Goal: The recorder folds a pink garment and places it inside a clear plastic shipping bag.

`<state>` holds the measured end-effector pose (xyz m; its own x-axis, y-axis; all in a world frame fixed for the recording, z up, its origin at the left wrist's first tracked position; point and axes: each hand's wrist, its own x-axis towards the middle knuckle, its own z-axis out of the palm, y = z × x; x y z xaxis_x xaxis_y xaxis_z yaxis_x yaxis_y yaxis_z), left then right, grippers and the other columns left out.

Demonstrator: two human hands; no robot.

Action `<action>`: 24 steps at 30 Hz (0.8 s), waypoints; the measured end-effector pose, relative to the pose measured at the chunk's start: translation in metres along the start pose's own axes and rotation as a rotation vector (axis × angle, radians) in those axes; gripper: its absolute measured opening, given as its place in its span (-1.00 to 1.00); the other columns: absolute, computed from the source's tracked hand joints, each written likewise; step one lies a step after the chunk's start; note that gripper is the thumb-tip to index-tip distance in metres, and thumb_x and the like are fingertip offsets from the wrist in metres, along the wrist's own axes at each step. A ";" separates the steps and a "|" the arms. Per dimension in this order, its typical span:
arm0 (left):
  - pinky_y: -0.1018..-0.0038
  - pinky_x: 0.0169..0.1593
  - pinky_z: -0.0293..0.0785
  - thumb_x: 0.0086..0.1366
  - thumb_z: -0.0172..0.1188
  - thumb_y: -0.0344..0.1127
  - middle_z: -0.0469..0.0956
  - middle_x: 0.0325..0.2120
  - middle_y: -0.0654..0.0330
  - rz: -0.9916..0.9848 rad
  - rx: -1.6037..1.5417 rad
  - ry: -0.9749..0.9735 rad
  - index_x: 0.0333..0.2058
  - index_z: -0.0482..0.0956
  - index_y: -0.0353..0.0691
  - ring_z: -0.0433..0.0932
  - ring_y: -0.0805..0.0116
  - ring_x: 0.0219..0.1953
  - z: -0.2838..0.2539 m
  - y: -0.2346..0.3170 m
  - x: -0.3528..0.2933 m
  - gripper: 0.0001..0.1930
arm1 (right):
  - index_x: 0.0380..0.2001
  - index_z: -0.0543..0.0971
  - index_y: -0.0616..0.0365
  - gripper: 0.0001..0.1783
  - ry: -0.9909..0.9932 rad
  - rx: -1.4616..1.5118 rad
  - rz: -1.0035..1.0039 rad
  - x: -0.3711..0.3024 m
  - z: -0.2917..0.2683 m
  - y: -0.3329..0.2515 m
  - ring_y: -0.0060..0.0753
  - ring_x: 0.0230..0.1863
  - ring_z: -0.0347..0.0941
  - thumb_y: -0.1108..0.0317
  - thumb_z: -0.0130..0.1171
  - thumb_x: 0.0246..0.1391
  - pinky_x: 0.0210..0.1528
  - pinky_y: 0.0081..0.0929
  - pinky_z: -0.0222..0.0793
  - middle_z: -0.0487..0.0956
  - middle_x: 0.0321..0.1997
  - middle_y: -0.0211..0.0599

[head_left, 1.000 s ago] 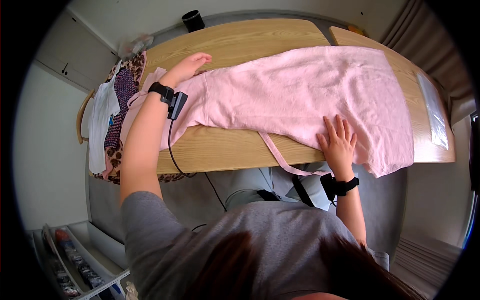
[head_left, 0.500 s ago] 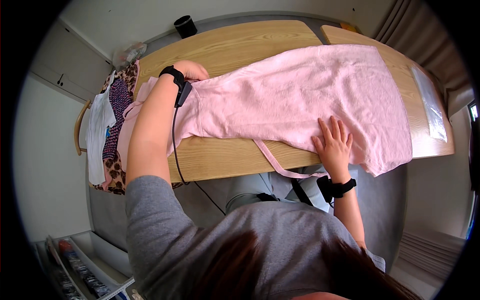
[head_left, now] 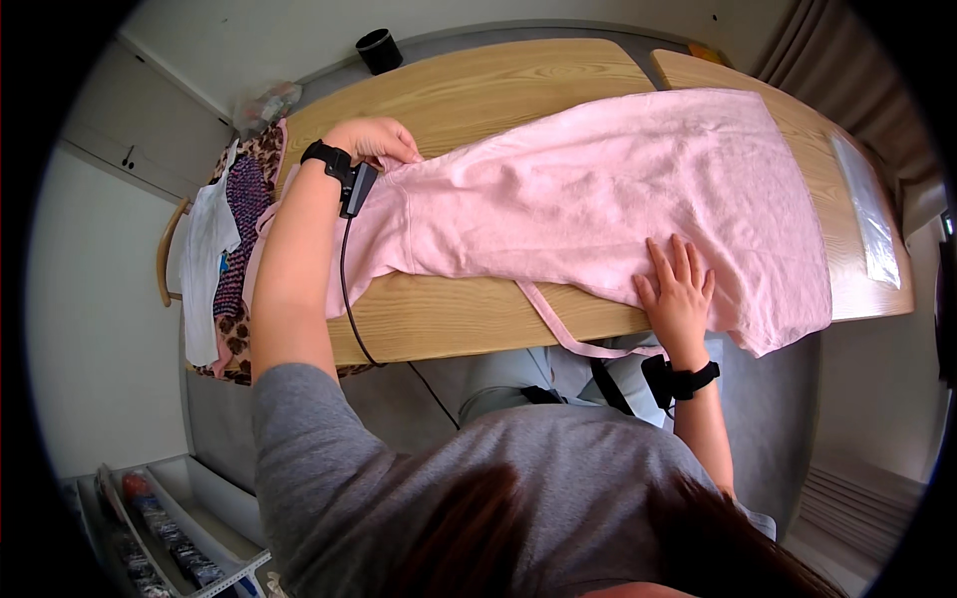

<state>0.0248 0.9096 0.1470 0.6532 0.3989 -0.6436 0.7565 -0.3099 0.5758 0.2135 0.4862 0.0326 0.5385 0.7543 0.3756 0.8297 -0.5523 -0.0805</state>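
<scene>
A pink dress (head_left: 588, 199) lies spread across the wooden table, its skirt to the right and its narrower top to the left, partly behind my left forearm. At the far edge of its waist, my left hand (head_left: 377, 142) has its fingers closed in a pinch on the dress fabric. My right hand (head_left: 680, 287) rests flat on the lower part of the skirt, fingers spread. A pink tie strap (head_left: 550, 321) hangs from the near side of the dress over the table's front edge. Each wrist wears a black strap with a small device.
Folded clothes lie at the left: a white garment (head_left: 206, 264), a dark knitted piece (head_left: 242, 209) and leopard-print cloth (head_left: 267, 149). A clear plastic bag (head_left: 865, 214) lies at the table's right. Beyond the table (head_left: 478, 85) stands a black bin (head_left: 379, 52). A cable hangs from my left wrist.
My left hand has shifted slightly, and its fingers now show pinching the dress's far edge. My right hand stays flat on the skirt. The whole view has moved a little.
</scene>
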 end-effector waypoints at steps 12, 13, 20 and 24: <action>0.61 -0.53 0.23 0.09 0.22 -0.32 0.47 -0.60 0.37 0.164 0.105 -0.015 -0.40 0.60 -0.28 0.34 0.61 -0.56 0.025 -0.019 0.002 -0.85 | 0.17 0.32 -0.26 -0.43 -0.068 -0.006 0.014 -0.001 -0.002 0.000 -0.17 0.32 0.03 0.01 0.05 0.05 0.25 0.09 -0.09 0.20 0.29 -0.29; 0.63 -0.47 0.25 0.13 0.19 -0.31 0.48 -0.59 0.37 0.240 0.121 0.083 -0.41 0.58 -0.30 0.35 0.60 -0.54 0.024 -0.017 0.003 -0.84 | 0.17 0.32 -0.26 -0.43 -0.068 -0.009 0.016 -0.002 -0.002 0.001 -0.17 0.32 0.03 0.01 0.05 0.05 0.25 0.09 -0.09 0.20 0.29 -0.29; 0.50 -0.39 0.37 0.12 0.17 -0.23 0.54 -0.49 0.22 0.191 -0.185 0.391 -0.42 0.61 -0.30 0.42 0.45 -0.49 0.010 -0.054 0.040 -0.78 | 0.17 0.31 -0.26 -0.44 -0.070 -0.003 0.010 0.000 -0.005 -0.002 -0.17 0.32 0.03 0.01 0.04 0.06 0.25 0.09 -0.09 0.20 0.29 -0.29; 0.51 -0.33 0.44 0.15 0.18 -0.20 0.59 -0.37 0.16 -0.042 -0.032 0.182 -0.39 0.63 -0.35 0.52 0.46 -0.38 0.015 -0.037 0.037 -0.73 | 0.13 0.37 -0.25 -0.44 -0.027 0.016 0.006 0.000 -0.003 -0.001 -0.17 0.30 0.08 0.00 0.09 0.01 0.22 0.13 -0.04 0.24 0.27 -0.28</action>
<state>0.0214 0.9229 0.0936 0.6031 0.5609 -0.5671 0.7796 -0.2638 0.5680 0.2121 0.4850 0.0356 0.5471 0.7604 0.3500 0.8286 -0.5512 -0.0975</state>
